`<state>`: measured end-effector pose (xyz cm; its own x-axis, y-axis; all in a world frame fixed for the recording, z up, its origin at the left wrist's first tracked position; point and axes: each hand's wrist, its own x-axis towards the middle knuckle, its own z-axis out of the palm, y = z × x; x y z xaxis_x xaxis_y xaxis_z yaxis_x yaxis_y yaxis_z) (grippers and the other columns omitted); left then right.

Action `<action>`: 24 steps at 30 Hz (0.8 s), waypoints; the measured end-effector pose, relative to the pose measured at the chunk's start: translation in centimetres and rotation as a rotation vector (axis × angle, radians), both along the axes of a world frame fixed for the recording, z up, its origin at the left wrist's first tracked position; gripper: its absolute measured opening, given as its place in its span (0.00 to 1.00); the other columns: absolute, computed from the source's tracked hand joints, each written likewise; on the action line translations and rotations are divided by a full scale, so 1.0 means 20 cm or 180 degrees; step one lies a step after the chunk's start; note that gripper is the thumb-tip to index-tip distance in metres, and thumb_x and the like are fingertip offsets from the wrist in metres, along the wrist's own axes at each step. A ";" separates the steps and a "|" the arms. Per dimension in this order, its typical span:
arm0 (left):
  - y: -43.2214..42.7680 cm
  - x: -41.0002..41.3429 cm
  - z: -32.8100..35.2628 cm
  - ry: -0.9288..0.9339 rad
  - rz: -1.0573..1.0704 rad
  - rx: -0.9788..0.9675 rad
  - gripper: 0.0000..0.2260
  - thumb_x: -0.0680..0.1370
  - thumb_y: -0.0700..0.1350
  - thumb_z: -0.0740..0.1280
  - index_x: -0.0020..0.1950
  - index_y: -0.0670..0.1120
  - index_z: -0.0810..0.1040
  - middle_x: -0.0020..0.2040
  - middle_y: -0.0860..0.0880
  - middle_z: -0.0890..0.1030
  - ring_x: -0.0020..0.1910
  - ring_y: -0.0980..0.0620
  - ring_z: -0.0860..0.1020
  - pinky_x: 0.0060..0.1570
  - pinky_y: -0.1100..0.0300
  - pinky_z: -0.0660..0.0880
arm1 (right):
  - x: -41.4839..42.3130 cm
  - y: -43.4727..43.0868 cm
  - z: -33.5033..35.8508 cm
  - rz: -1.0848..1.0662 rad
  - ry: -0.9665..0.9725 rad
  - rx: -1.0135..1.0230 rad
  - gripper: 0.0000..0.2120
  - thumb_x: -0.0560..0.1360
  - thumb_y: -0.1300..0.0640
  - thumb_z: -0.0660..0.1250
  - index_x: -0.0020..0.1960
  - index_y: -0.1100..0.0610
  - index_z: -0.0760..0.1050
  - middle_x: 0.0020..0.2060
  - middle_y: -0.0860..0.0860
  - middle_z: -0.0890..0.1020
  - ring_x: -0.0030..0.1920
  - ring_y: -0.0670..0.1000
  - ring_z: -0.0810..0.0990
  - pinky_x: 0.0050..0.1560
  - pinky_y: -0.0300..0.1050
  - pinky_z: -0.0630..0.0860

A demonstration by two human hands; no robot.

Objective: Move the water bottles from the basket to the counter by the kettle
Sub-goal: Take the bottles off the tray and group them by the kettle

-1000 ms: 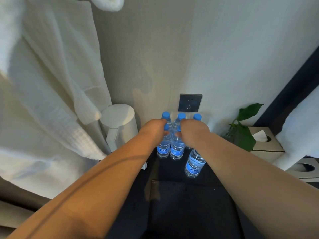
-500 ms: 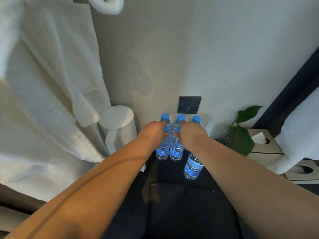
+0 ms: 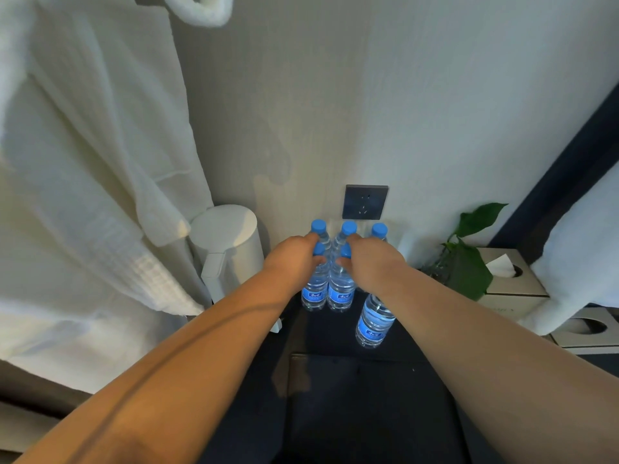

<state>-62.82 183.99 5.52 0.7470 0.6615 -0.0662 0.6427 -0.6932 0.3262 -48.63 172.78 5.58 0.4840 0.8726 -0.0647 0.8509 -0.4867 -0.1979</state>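
Two hands each pinch bottle tops; kettle left, plant right.

Counter bare in front of bottles; kettle blocks left, plant right, wall behind.

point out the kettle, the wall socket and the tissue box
kettle [image 3: 231,242], head view, on its white body
wall socket [image 3: 365,201], head view, on the middle of its dark faceplate
tissue box [image 3: 517,284], head view, on its top panel
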 end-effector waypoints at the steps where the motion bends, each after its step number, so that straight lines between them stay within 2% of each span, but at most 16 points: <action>1: 0.00 0.00 0.00 -0.0005 0.0010 0.0023 0.17 0.84 0.52 0.66 0.70 0.46 0.73 0.55 0.42 0.82 0.46 0.47 0.76 0.45 0.54 0.72 | 0.00 -0.01 0.00 -0.0018 0.0033 0.0032 0.23 0.82 0.41 0.63 0.70 0.55 0.69 0.41 0.49 0.76 0.42 0.51 0.77 0.40 0.48 0.73; 4: 0.00 -0.01 0.01 0.0017 -0.0020 0.0089 0.16 0.83 0.52 0.66 0.68 0.47 0.74 0.54 0.43 0.82 0.44 0.48 0.75 0.43 0.55 0.70 | 0.02 -0.07 0.00 -0.0072 0.0117 0.0157 0.27 0.80 0.36 0.63 0.69 0.53 0.69 0.44 0.49 0.78 0.43 0.51 0.78 0.40 0.49 0.75; 6: 0.00 -0.01 0.02 0.0065 -0.0087 0.0295 0.16 0.83 0.54 0.67 0.67 0.48 0.74 0.55 0.44 0.82 0.46 0.47 0.76 0.43 0.54 0.72 | 0.04 -0.13 0.01 -0.0063 0.0030 0.0163 0.28 0.78 0.31 0.62 0.66 0.51 0.72 0.45 0.47 0.78 0.42 0.50 0.76 0.39 0.48 0.73; 8: -0.01 -0.02 0.03 0.0042 -0.0165 0.0563 0.20 0.82 0.55 0.68 0.71 0.49 0.74 0.60 0.44 0.79 0.54 0.45 0.78 0.49 0.51 0.76 | 0.06 -0.20 0.01 0.0014 -0.0098 -0.0008 0.30 0.75 0.27 0.59 0.62 0.50 0.73 0.41 0.44 0.75 0.42 0.50 0.75 0.36 0.47 0.70; 11: -0.04 0.00 0.06 -0.0073 -0.0307 0.0716 0.24 0.81 0.57 0.69 0.75 0.51 0.74 0.65 0.45 0.77 0.64 0.42 0.75 0.60 0.49 0.75 | 0.07 -0.29 0.03 0.0129 -0.0268 -0.0417 0.32 0.71 0.23 0.57 0.58 0.48 0.73 0.41 0.43 0.75 0.42 0.49 0.76 0.34 0.46 0.69; 15: -0.13 0.04 0.08 0.0077 -0.0692 0.0840 0.23 0.82 0.55 0.68 0.76 0.54 0.74 0.68 0.47 0.77 0.69 0.44 0.73 0.66 0.47 0.73 | 0.08 -0.37 0.06 0.0236 -0.0277 -0.0688 0.26 0.71 0.26 0.62 0.55 0.46 0.74 0.46 0.46 0.80 0.43 0.49 0.78 0.36 0.46 0.72; 19: -0.20 0.04 0.06 0.0179 -0.0736 0.0977 0.24 0.83 0.54 0.66 0.79 0.57 0.71 0.69 0.49 0.76 0.71 0.44 0.71 0.68 0.47 0.70 | 0.08 -0.40 0.05 0.0180 -0.0224 -0.0424 0.21 0.77 0.34 0.66 0.60 0.49 0.75 0.51 0.49 0.80 0.45 0.52 0.77 0.39 0.47 0.73; 24: -0.21 0.04 0.05 0.0116 -0.0616 0.0966 0.24 0.83 0.54 0.66 0.79 0.58 0.70 0.72 0.49 0.75 0.73 0.45 0.69 0.69 0.48 0.68 | 0.11 -0.37 0.02 0.0087 -0.0178 -0.0121 0.20 0.79 0.38 0.67 0.63 0.50 0.75 0.53 0.51 0.80 0.45 0.52 0.76 0.40 0.48 0.72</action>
<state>-62.05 179.72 6.53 0.8611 0.5017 0.0827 0.4976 -0.8649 0.0662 -46.35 165.42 5.96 0.4639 0.8830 -0.0716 0.8731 -0.4694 -0.1314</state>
